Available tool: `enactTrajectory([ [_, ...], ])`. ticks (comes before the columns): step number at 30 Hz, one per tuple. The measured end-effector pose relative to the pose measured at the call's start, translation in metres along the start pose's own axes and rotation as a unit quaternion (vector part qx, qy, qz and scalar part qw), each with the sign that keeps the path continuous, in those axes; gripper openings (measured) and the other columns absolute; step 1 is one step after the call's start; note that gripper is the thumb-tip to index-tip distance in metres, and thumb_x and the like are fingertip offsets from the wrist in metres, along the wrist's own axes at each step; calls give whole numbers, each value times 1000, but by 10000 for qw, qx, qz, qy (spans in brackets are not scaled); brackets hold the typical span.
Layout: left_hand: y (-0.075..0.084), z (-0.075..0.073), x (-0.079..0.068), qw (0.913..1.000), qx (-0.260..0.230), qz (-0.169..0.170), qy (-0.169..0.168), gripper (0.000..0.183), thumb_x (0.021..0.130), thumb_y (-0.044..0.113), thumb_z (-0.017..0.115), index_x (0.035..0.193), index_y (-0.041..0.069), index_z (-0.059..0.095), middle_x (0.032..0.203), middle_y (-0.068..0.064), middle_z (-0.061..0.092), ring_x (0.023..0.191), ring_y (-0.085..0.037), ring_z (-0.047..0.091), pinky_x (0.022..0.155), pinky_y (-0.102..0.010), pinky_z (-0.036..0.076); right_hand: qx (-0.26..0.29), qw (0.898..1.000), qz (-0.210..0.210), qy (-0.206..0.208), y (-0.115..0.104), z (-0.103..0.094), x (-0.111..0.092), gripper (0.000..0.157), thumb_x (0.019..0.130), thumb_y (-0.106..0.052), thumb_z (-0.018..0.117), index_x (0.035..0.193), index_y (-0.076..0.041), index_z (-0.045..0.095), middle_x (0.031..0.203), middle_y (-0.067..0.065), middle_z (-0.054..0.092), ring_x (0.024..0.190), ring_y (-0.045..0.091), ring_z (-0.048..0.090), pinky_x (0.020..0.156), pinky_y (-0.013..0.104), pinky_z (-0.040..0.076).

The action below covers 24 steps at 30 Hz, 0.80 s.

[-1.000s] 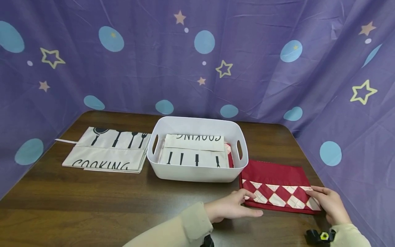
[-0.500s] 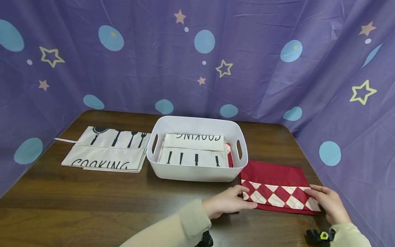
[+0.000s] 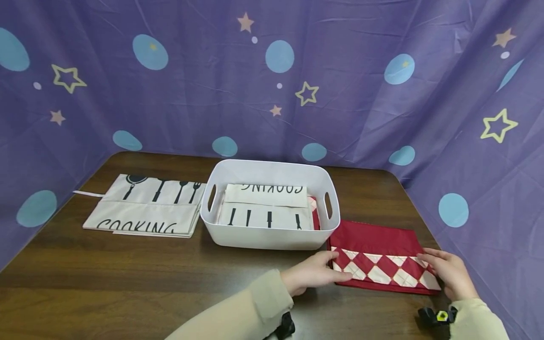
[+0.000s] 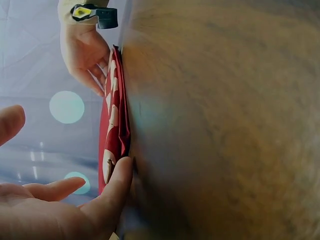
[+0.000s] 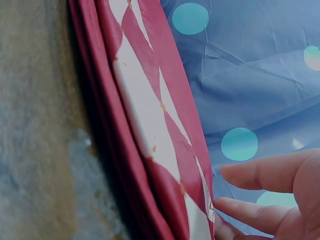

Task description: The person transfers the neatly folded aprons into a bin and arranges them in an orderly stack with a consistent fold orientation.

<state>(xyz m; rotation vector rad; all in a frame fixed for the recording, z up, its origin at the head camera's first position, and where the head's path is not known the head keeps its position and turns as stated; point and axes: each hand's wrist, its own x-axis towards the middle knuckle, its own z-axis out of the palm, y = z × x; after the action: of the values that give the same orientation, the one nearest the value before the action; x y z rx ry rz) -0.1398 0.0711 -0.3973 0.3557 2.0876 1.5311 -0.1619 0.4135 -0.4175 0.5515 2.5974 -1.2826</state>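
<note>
A folded red apron with a red-and-white diamond band lies flat on the table. My left hand is at its left front corner, one fingertip over the edge of the band. Seen from the left wrist, a fingertip lies right at the stacked folds, and the other fingers are spread. My right hand is at the opposite end, its fingertips on the right edge. In the right wrist view, the fingers of that hand reach out nearly straight beside the cloth.
A white basket with handle holes stands in the middle, holding a folded white COOKING apron and some red cloth. Left of it lies another white COOKING apron with a strap. A purple curtain hangs behind the wooden table.
My left hand has drawn back a little to the left, its thumb now at the apron's corner. My right hand has shifted slightly away from the front edge. The apron lies nearly as before.
</note>
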Motion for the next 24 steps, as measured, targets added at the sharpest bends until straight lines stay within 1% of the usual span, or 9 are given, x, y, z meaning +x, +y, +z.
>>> enactTrajectory([
  [2,-1,0,1,10000,-24,1,-25,66,87,22,73,142,-5,48,144,-14,52,135,-26,46,114,-41,37,24,10000,21,-41,-1,0,0,70,102,-35,50,146,16,31,153,37,25,124,34,46,68,10,45],
  [4,-2,0,1,10000,-44,1,-56,65,87,22,73,141,-5,48,142,-14,53,133,-25,47,114,-40,38,52,9999,55,-76,0,0,0,70,102,-35,49,147,16,30,153,37,23,133,45,35,67,10,44],
  [7,-2,-1,1,10000,-10,-65,-72,65,87,23,73,141,-3,50,140,-13,54,129,-23,49,112,-40,39,39,9999,100,-101,0,0,-1,71,102,-36,49,147,15,29,154,37,22,136,47,32,67,9,42],
  [11,0,-1,-2,9998,71,-195,-45,64,86,26,73,140,0,52,138,-10,56,125,-22,50,110,-39,40,15,9999,106,-87,1,-1,0,70,102,-35,50,146,16,30,153,38,22,135,46,32,67,9,42],
  [18,0,-2,-5,9998,61,-209,-18,63,86,26,74,139,-1,53,137,-11,58,122,-23,54,106,-38,43,-28,9999,106,-86,2,-1,-1,70,101,-34,51,145,17,32,151,39,25,130,46,37,70,14,46],
  [20,-1,-3,-6,9998,64,-213,0,62,87,27,73,138,-1,54,137,-11,59,123,-24,54,106,-39,44,-103,9999,96,-70,3,-1,-1,70,101,-35,53,144,17,33,150,39,27,120,36,49,69,15,47],
  [21,-1,-4,-6,9998,72,-207,15,61,87,27,73,138,-2,54,137,-11,59,123,-24,54,106,-40,44,-135,9998,100,-44,3,0,-1,70,100,-34,53,144,17,35,149,38,30,111,27,54,68,13,47],
  [22,-1,-4,-6,9998,94,-200,32,61,87,27,73,137,-2,55,136,-12,60,123,-25,55,107,-41,44,-144,9999,75,-37,4,-1,-1,69,100,-34,54,143,17,35,148,38,32,103,18,56,68,14,48],
  [24,-2,-5,-6,9997,159,-178,71,59,88,27,73,136,-4,56,134,-13,61,124,-27,55,107,-42,44,-172,9998,52,-25,4,-1,-1,69,100,-34,56,142,17,37,141,36,42,89,3,53,68,15,49],
])
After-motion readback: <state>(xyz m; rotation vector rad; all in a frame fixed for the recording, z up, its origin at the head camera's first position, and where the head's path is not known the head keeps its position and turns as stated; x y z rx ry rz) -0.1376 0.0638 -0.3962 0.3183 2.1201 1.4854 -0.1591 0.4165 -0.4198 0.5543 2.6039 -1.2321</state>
